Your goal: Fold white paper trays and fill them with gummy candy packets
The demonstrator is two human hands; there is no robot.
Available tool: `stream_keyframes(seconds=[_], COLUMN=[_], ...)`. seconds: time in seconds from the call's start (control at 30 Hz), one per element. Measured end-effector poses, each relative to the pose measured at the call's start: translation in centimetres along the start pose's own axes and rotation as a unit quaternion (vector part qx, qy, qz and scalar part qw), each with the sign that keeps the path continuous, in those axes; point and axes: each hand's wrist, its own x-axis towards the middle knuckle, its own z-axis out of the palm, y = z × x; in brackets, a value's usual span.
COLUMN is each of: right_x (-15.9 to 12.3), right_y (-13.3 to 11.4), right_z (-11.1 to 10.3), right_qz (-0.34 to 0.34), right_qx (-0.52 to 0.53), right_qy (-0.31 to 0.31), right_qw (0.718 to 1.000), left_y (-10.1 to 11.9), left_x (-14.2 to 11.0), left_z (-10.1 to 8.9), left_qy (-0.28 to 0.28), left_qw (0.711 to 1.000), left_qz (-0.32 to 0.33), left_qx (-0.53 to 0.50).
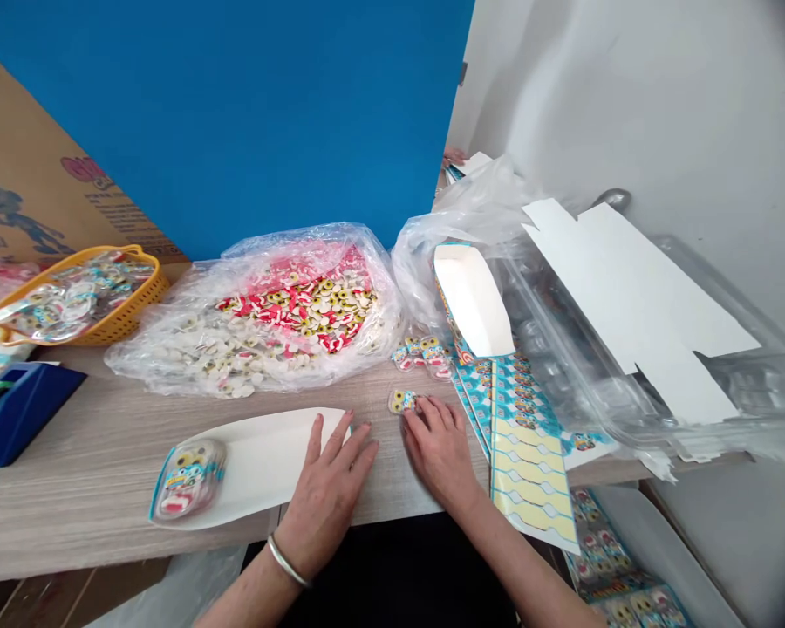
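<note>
My left hand (331, 480), with a silver bangle at the wrist, lies with fingers spread over the right end of a white card tray (268, 449). Several clear plastic packs (189, 478) with printed eyes and red mouths stand in a row at the tray's left end. My right hand (440, 440) has its fingers closed at the edge of one small clear pack (402, 401) on the table; its fingertips partly cover it. Just beyond are more loose packs (424, 356).
A plastic bag (288, 318) of red, white and yellow candies lies behind. Left are a yellow basket (127, 301) of packs and a blue tape dispenser (23, 410). Right are a second white card tray (474, 301), sticker sheets (529, 475), a flat white card (634, 296) and clear plastic containers (549, 349).
</note>
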Motion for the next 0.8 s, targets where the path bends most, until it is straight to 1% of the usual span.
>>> stream_keyframes(seconds=[0.07, 0.13, 0.17, 0.23, 0.33, 0.4, 0.47, 0.53, 0.57, 0.63, 0.7, 0.8], right_x=[-0.2, 0.0, 0.2, 0.9, 3.0, 5.1, 7.4, 9.1, 9.6, 9.5, 8.4, 5.5], right_y=[0.2, 0.6, 0.9, 1.4, 2.0, 2.2, 2.2, 2.3, 2.4, 2.5, 2.7, 3.5], right_z=[-0.4, -0.9, -1.2, -1.7, -2.6, -3.1, -3.3, -3.2, -3.1, -2.9, -2.8, -2.8], right_qz=[0.024, 0.055, 0.068, 0.080, 0.099, 0.132, 0.169, 0.191, 0.196, 0.197, 0.194, 0.160], right_qx=[0.026, 0.035, 0.038, 0.049, 0.035, -0.008, -0.054, -0.091, -0.101, -0.100, -0.062, 0.066], right_qy=[-0.006, -0.032, -0.048, -0.069, -0.052, -0.050, -0.082, -0.119, -0.127, -0.116, -0.088, -0.071], right_qw=[0.999, 0.997, 0.996, 0.993, 0.993, 0.990, 0.981, 0.970, 0.967, 0.968, 0.975, 0.982], left_y=[0.3, 1.2, 1.8, 3.2, 4.7, 4.9, 4.6, 4.2, 4.1, 3.8, 3.7, 3.7], left_x=[0.2, 0.5, 0.8, 1.8, 4.0, 5.5, 6.6, 7.1, 7.2, 7.2, 7.1, 6.8], left_z=[-0.3, -0.2, 0.2, 1.7, 5.2, 7.3, 8.4, 8.5, 8.2, 7.5, 6.9, 6.7], left_qy=[0.010, 0.018, 0.019, 0.022, 0.029, 0.016, -0.004, -0.014, -0.015, -0.008, 0.006, 0.029], left_qw=[1.000, 1.000, 0.999, 0.996, 0.994, 0.995, 0.994, 0.990, 0.987, 0.977, 0.964, 0.953], left_qz=[-0.012, 0.005, 0.019, 0.029, -0.013, -0.046, -0.072, -0.085, -0.089, -0.106, -0.116, -0.099], left_qx=[0.003, -0.018, -0.038, -0.083, -0.103, -0.089, -0.084, -0.109, -0.131, -0.184, -0.237, -0.286])
